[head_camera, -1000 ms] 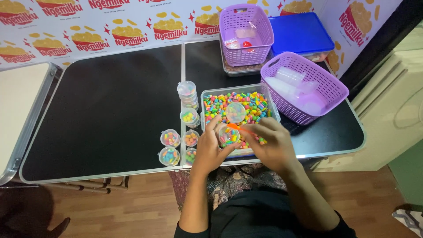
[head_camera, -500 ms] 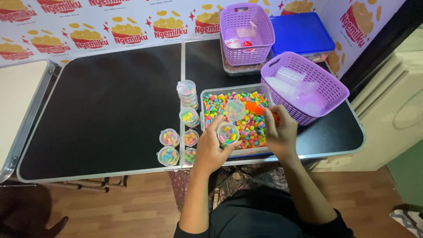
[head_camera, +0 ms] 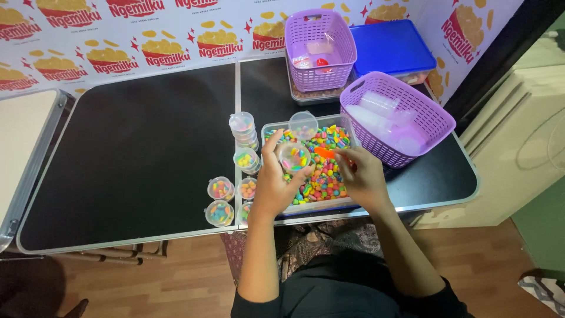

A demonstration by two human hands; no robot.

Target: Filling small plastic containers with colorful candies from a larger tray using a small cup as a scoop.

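A backdrop (head_camera: 147,35) printed with repeated red lettering and yellow snack pictures ran behind the black table (head_camera: 135,159), where two purple baskets (head_camera: 321,50) stood beside a blue lidded box (head_camera: 391,47). The left hand (head_camera: 273,182) was clamped on a small clear cup (head_camera: 293,156) of coloured candy, mouth tilted up towards the camera, over the clear candy tray (head_camera: 306,206). The right hand (head_camera: 362,176) pinched an orange scoop (head_camera: 323,152), mostly hidden, so its long axis was hard to make out.

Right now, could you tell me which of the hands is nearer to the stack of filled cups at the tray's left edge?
Left. The left hand, holding a small clear cup, is just right of the stack of filled cups. The right hand is farther right, over the candy tray.
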